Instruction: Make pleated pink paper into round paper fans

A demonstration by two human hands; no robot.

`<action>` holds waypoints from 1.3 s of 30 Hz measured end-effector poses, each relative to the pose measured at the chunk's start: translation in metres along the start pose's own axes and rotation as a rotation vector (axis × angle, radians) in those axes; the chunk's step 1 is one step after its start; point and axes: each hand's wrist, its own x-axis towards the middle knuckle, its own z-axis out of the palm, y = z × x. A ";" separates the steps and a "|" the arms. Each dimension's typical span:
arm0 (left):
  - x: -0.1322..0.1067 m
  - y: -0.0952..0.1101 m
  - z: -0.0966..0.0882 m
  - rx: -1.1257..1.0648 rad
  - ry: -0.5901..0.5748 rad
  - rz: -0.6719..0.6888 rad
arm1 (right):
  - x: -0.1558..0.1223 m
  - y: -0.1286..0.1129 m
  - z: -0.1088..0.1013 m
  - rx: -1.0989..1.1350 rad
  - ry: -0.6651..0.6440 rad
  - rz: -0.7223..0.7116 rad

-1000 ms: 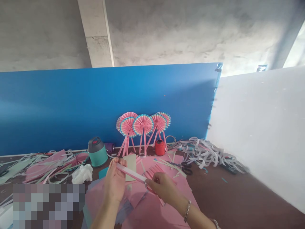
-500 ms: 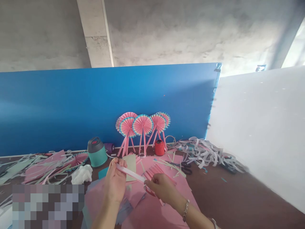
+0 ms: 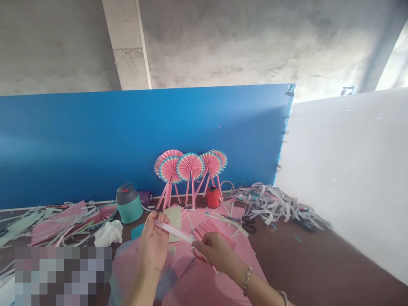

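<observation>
One narrow paper strip [image 3: 174, 231], whitish along its face with a pink edge, slants between the two hands above a spread of pink sheets [image 3: 207, 291]. It looks flat and straight, its right end lower than its left. The left hand [image 3: 155, 244], palm up, has its fingers curled around the upper end; the right hand [image 3: 216, 250] pinches the lower end between thumb and forefinger. A red loop [image 3: 199, 256] shows beneath the right hand; whether it is held, I cannot tell. Pink folded strips [image 3: 207, 227] lie just behind.

The tabletop [image 3: 296, 267] is dark brown. Black-handled scissors [image 3: 248, 224] rest on its papers, near a tangled heap of pale strips [image 3: 270, 204]. Pleated pink fans [image 3: 190, 167] stand against a blue panel [image 3: 95, 140], with a red spool [image 3: 213, 197] in front. A white panel [image 3: 344, 170] borders the right side, and bare grey concrete [image 3: 239, 42] rises above.
</observation>
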 end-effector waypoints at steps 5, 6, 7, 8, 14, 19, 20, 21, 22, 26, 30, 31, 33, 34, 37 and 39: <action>-0.001 0.002 0.002 -0.066 0.036 -0.047 | -0.001 0.000 -0.002 -0.027 0.023 -0.026; -0.001 0.003 0.003 -0.083 0.038 -0.060 | -0.001 0.001 -0.002 -0.040 0.034 -0.036; -0.002 0.003 0.004 -0.101 0.040 -0.071 | -0.001 0.001 -0.002 -0.053 0.047 -0.041; -0.002 0.004 0.004 -0.118 0.046 -0.083 | -0.001 0.001 -0.001 -0.063 0.059 -0.042; -0.003 0.006 0.011 -0.209 0.106 -0.144 | -0.002 0.000 0.001 -0.152 0.137 -0.034; -0.003 0.007 0.011 -0.263 0.096 -0.187 | -0.001 0.000 0.002 -0.172 0.135 -0.015; -0.003 0.008 0.011 -0.282 0.079 -0.201 | -0.001 0.000 0.002 -0.164 0.129 -0.010; -0.003 0.008 0.012 -0.305 0.059 -0.218 | -0.001 0.001 0.002 -0.153 0.122 -0.005; -0.004 0.008 0.012 -0.331 0.039 -0.236 | -0.001 0.001 0.002 -0.140 0.114 -0.003; -0.007 0.009 0.013 -0.414 -0.024 -0.286 | -0.001 0.001 0.002 -0.104 0.080 -0.048; -0.009 0.006 0.012 -0.427 -0.074 -0.312 | -0.004 -0.001 -0.006 -0.026 0.097 -0.254; -0.009 0.005 0.012 -0.425 -0.085 -0.315 | -0.005 -0.002 -0.010 0.030 0.076 -0.310; -0.010 0.003 0.012 -0.410 -0.113 -0.338 | -0.007 -0.004 -0.016 0.133 -0.030 -0.301; -0.012 0.001 0.012 -0.403 -0.128 -0.351 | -0.009 -0.005 -0.018 0.157 -0.065 -0.309; -0.016 -0.003 0.015 -0.331 -0.152 -0.371 | -0.014 -0.006 -0.017 0.133 -0.101 -0.365; -0.019 -0.006 0.018 -0.296 -0.159 -0.380 | -0.018 -0.007 -0.011 0.101 -0.085 -0.394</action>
